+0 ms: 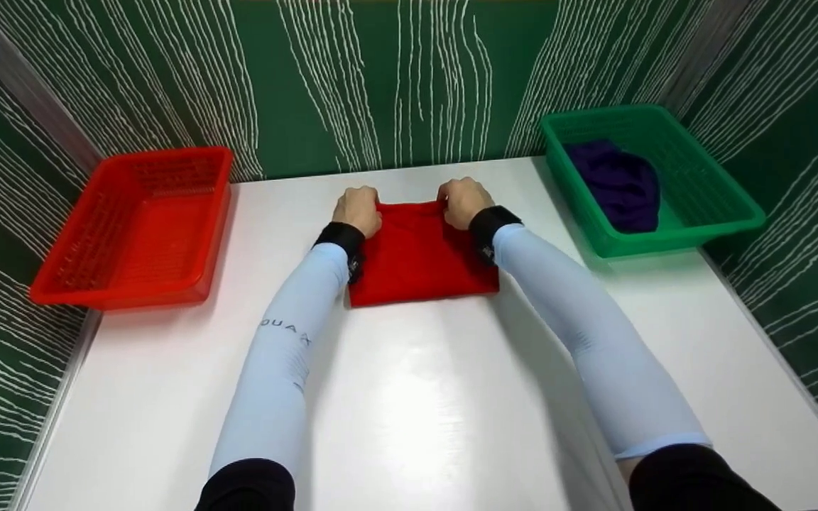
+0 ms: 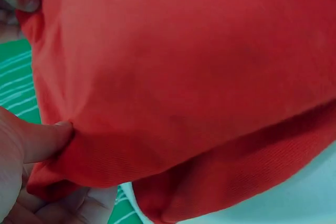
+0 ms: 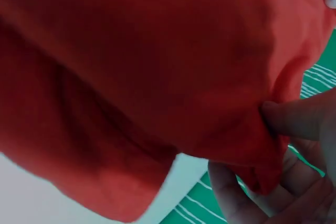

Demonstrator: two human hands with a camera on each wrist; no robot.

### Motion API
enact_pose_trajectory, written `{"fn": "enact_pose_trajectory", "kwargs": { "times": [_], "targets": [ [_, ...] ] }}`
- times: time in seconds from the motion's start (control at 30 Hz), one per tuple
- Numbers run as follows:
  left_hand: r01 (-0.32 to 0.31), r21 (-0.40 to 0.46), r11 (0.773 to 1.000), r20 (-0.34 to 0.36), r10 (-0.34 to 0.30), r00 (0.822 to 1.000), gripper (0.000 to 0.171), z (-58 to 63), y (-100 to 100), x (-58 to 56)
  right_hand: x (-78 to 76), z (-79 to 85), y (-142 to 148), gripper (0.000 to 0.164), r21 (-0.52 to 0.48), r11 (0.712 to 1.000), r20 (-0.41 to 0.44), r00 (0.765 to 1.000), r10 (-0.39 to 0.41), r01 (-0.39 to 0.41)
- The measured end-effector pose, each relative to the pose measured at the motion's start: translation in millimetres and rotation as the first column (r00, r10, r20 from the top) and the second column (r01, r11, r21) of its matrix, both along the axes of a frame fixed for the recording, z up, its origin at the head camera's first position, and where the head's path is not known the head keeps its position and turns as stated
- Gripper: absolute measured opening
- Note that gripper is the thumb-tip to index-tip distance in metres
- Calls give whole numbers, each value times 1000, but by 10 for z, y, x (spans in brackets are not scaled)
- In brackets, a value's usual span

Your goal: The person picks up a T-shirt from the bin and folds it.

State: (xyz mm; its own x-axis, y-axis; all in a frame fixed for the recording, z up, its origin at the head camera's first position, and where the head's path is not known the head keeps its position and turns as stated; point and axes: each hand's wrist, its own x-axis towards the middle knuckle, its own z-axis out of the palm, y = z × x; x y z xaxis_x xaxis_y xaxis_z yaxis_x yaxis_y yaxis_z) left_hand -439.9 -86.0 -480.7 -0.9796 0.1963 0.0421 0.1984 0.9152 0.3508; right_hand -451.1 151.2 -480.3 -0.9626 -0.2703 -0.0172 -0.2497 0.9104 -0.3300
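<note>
A folded red cloth (image 1: 420, 248) is held by its far edge over the middle of the white table. My left hand (image 1: 359, 210) pinches its far left corner; in the left wrist view the thumb of that hand (image 2: 31, 145) presses on top with fingers beneath. At the far right corner my right hand (image 1: 464, 201) grips the fabric the same way, and the right wrist view shows its thumb and fingers (image 3: 294, 156) around a bunched corner. Layers of the cloth (image 3: 105, 145) hang apart below the held edge. Its near edge seems to be at the tabletop; contact is unclear.
On the left of the white table (image 1: 409, 397) stands a red plastic basket (image 1: 199, 284) with nothing visible inside. A green basket (image 1: 686, 245) at the back right contains a dark purple cloth (image 1: 615, 184). Green walls with white lines (image 1: 395, 92) enclose the back and sides.
</note>
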Motion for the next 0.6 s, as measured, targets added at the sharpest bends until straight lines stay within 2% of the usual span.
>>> {"fn": "enact_pose_trajectory", "kwargs": {
  "times": [0.23, 0.4, 0.5, 0.6],
  "targets": [
    [3, -79, 997, 4, -3, 1000, 25, -170, 39, -61, -39, -165, -4, 37, 42, 998, 21, 999, -48, 48],
    [-11, -85, 996, 5, 11, 1000, 26, -240, 24, -60, -23, -213, 22, 37, 57, 998, 23, 999, -27, 26],
    [-9, -94, 996, -1, 9, 1000, 28, -231, 21, 17, 11, -224, 19, 40, 75, 997, 7, 1000, -10, 9],
    [12, -139, 990, 5, -12, 1000, 40, -186, 24, 171, 121, -210, -2, 45, 84, 996, -36, 999, 26, -23]
  ]
}}
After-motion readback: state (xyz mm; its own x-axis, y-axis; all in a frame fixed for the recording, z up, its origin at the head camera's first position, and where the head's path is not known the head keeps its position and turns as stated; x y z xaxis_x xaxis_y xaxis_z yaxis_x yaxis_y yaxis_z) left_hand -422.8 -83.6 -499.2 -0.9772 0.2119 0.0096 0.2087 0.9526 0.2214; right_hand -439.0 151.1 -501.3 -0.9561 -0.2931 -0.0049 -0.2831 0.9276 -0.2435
